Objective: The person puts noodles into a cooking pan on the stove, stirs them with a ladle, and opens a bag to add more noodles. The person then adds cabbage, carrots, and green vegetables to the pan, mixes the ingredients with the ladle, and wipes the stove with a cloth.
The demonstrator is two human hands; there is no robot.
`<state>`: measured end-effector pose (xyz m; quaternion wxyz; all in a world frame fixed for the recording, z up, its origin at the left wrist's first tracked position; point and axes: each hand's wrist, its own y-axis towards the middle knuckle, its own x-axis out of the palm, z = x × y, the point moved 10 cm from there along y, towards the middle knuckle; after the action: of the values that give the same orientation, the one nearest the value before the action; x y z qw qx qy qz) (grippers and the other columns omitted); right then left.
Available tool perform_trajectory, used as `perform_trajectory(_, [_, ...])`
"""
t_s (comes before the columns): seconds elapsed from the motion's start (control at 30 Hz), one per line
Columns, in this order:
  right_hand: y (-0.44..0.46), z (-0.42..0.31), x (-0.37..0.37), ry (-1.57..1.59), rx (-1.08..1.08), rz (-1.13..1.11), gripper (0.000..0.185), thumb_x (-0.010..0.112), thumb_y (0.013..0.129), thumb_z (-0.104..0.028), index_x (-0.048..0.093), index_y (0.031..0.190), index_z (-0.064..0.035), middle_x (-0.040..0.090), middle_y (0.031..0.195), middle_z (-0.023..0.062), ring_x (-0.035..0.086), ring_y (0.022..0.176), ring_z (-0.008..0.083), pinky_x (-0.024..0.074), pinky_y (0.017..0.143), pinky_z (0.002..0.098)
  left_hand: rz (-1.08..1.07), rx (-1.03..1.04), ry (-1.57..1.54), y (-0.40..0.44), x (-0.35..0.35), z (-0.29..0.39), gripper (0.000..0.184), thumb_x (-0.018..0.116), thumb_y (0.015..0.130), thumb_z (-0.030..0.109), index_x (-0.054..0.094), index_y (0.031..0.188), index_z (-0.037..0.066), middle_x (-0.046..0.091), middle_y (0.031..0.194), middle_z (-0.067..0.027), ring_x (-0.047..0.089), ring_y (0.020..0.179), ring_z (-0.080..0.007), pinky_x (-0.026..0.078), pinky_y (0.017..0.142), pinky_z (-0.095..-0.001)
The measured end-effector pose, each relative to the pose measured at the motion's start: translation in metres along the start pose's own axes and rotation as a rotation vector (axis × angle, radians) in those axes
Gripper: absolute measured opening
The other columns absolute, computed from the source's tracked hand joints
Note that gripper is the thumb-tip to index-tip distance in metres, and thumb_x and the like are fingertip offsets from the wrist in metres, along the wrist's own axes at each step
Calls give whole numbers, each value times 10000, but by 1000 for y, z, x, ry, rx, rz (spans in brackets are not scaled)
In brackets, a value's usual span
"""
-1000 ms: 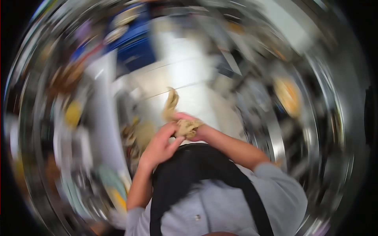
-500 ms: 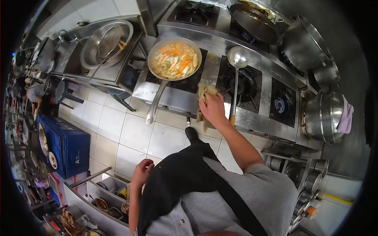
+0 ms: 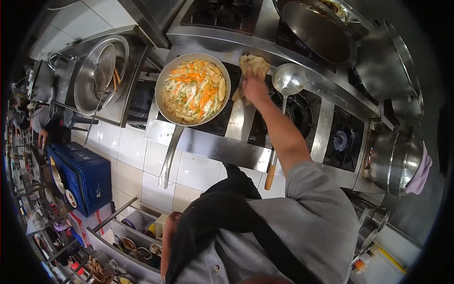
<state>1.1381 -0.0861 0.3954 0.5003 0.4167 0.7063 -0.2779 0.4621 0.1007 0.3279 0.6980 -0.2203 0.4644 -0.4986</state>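
Observation:
My right hand (image 3: 255, 89) presses a beige cloth (image 3: 256, 65) onto the metal strip between two burners, towards the back of the stove (image 3: 243, 120). Left of it, a frying pan (image 3: 171, 156) full of shredded carrot, pale strips and green bits (image 3: 194, 90) sits on a burner, handle towards me. A long ladle (image 3: 289, 79) with a wooden handle end lies across the burner right of the cloth, passing beneath my forearm. My left hand (image 3: 173, 222) hangs low beside my apron (image 3: 208, 213), which partly hides it; its fingers cannot be made out.
A burner (image 3: 339, 141) at the right shows a blue flame. Large pots (image 3: 383, 66) and a wok (image 3: 317, 33) stand behind. A steel bowl with a strainer (image 3: 101, 75) is at the left, above a blue crate (image 3: 85, 177). Food containers (image 3: 137, 246) fill a unit beside me.
My right hand has slid the cloth from the stove's front edge to the back of the strip. My left hand has dropped lower, partly behind the apron. The view has shifted.

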Motion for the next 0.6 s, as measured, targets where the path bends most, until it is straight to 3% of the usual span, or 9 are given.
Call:
perform_trajectory(0.1, [-125, -48, 16, -47, -164, 122, 652, 545, 894, -263, 370, 1389, 123, 631, 1055, 343, 486, 1218, 509, 386, 1071, 492, 25, 11, 27, 17, -3, -2, 263, 664, 874, 223, 679, 1011, -1, 715, 918, -172, 695, 879, -260, 529, 772, -349])
perform_trajectory(0.13, [-168, -61, 22, -77, -189, -3, 660, 558, 886, -251, 364, 1392, 125, 619, 1086, 355, 452, 1257, 522, 374, 1086, 501, 70, 14, 85, 25, -8, -3, 257, 664, 869, 215, 679, 1006, -1, 716, 909, -164, 693, 872, -257, 528, 767, -342])
perform_trajectory(0.2, [-222, -75, 36, 12, -311, -164, 566, 570, 866, -214, 435, 1300, 122, 587, 1125, 378, 602, 1101, 422, 406, 1063, 487, 53, 205, 204, 46, -10, 8, 246, 666, 864, 214, 685, 988, 3, 718, 912, -138, 690, 877, -251, 525, 775, -336])
perform_trajectory(0.3, [-143, -30, 61, 10, -134, -302, 491, 584, 843, -187, 489, 1231, 97, 633, 1010, 330, 644, 980, 410, 490, 958, 458, 105, 190, 66, 42, -16, 10, 253, 671, 855, 222, 688, 975, 1, 716, 941, -150, 689, 906, -272, 526, 789, -348])
perform_trajectory(0.37, [-58, -15, 1, 92, -110, 87, 364, 610, 821, -143, 543, 1115, 60, 659, 883, 269, 653, 862, 420, 534, 816, 473, -6, 174, 150, 52, -4, 18, 280, 653, 869, 250, 686, 979, -6, 706, 986, -187, 681, 941, -296, 522, 820, -369])
perform_trajectory(0.43, [0, 22, 15, 147, 23, 90, 288, 607, 829, -151, 577, 1056, 24, 659, 861, 270, 653, 837, 426, 533, 763, 478, 5, 185, 128, 54, -6, 17, 276, 631, 878, 246, 685, 986, -2, 697, 1003, -196, 674, 953, -311, 521, 837, -381])
perform_trajectory(0.5, [5, 25, -3, 153, 89, 113, 239, 590, 835, -147, 599, 1015, 11, 660, 854, 262, 651, 830, 424, 531, 746, 470, 16, 201, 101, 54, -13, 27, 273, 608, 888, 243, 684, 993, 3, 687, 1020, -206, 667, 965, -326, 520, 854, -393])
perform_trajectory(0.57, [-4, 29, -39, 548, 189, 340, 230, 543, 845, -168, 656, 973, -14, 663, 814, 235, 660, 827, 400, 511, 726, 463, -11, 248, 281, 38, -17, 61, 254, 560, 901, 225, 688, 996, 27, 674, 1037, -197, 657, 970, -346, 520, 876, -408])
perform_trajectory(0.6, [-22, 16, -64, 541, 240, 259, 222, 530, 836, -169, 648, 898, 8, 648, 824, 240, 638, 800, 421, 485, 691, 455, -3, 241, 279, 39, -19, 55, 254, 560, 901, 225, 688, 996, 27, 674, 1037, -197, 657, 970, -346, 520, 876, -408])
